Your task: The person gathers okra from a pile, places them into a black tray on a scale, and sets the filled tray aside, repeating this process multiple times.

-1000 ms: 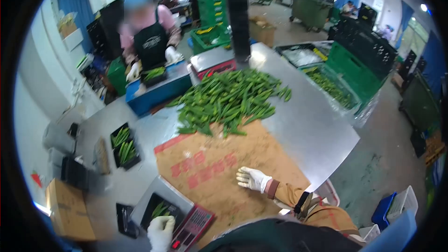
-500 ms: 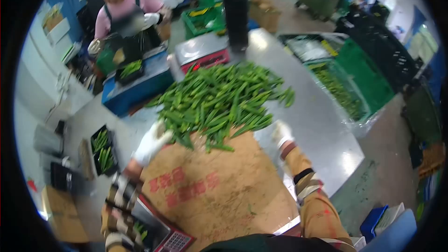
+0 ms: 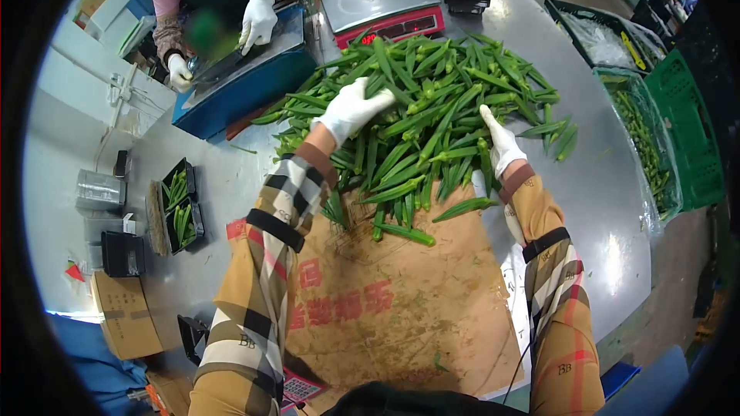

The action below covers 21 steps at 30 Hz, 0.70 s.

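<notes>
Where the metal surface (image 3: 590, 192) stretches to the left, two black trays (image 3: 198, 225) hold okra pods, well apart from the wearer's hands. Next along, on the far side, a co-worker's gloved hand (image 3: 258, 19) is at a blue-sided unit (image 3: 239, 96). The left hand (image 3: 351, 113), in a white glove, has moved from the near left edge of the okra pile (image 3: 432, 119) up onto it; thumb and fingers stand apart in a wide grip, though I cannot tell whether any pod is caught beneath. The pile lies mid-surface, before a red scale (image 3: 397, 29), and spills onto a stained cardboard sheet (image 3: 408, 308). The right hand (image 3: 502, 139), just now over bare metal, has come to the pile's right side, its fingers extended and its grip loose. Both hands now flank the okra, so the work has shifted into the heap. Farther right stands a green crate (image 3: 690, 131).
</notes>
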{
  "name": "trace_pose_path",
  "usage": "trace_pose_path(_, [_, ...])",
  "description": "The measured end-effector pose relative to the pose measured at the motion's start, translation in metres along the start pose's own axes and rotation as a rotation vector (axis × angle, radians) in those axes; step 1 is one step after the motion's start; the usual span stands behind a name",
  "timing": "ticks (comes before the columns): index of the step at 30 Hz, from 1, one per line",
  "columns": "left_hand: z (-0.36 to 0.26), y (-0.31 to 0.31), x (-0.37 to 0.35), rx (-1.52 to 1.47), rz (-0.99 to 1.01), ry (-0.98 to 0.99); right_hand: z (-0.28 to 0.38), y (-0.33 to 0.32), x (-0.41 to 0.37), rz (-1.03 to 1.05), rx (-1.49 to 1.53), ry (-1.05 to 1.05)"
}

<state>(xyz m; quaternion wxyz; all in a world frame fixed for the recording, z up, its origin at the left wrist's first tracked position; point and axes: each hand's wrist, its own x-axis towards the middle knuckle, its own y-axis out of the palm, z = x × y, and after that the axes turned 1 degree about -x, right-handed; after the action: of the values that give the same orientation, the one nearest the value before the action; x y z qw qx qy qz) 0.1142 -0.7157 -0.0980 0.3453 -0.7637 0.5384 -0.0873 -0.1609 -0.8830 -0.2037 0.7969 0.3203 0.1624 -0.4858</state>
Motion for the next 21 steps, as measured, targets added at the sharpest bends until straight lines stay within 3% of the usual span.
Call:
trace_pose_path(2, [-0.01,0.031,-0.019,0.349,-0.242,0.033,-0.006,0.02,-0.013,0.025,0.015,0.007])
trace_pose_path(5, [-0.014,0.052,-0.04,0.136,-0.203,0.105,-0.027,0.056,-0.027,0.099,-0.069,-0.11])
trace_pose_path(6, [-0.018,0.057,-0.051,0.034,-0.159,0.098,-0.025,0.071,-0.046,0.19,0.067,0.043])
trace_pose_path(7, [-0.018,0.062,-0.061,-0.171,-0.087,0.188,-0.045,0.07,-0.038,0.288,0.088,0.046])
trace_pose_path(8, [-0.016,0.067,-0.073,-0.143,-0.059,0.156,-0.064,0.07,-0.03,0.387,0.106,0.046])
trace_pose_path(10, [-0.018,0.076,-0.109,-0.093,-0.007,0.084,-0.084,0.067,-0.056,0.368,0.046,0.181])
trace_pose_path(13, [0.002,0.094,-0.17,-0.007,-0.063,0.207,-0.109,0.042,-0.109,0.538,0.083,0.229])
trace_pose_path(14, [-0.006,0.09,-0.199,0.046,0.034,0.142,-0.114,0.032,-0.131,0.584,0.058,0.225])
trace_pose_path(15, [-0.005,0.094,-0.221,0.054,0.069,0.087,-0.123,0.024,-0.142,0.491,-0.127,0.265])
trace_pose_path(18, [-0.005,0.106,-0.29,0.445,0.074,0.279,-0.125,-0.011,-0.194,0.587,-0.346,0.163])
trace_pose_path(21, [0.0,0.122,-0.351,0.539,0.101,0.25,-0.131,-0.06,-0.215,0.549,-0.564,0.032])
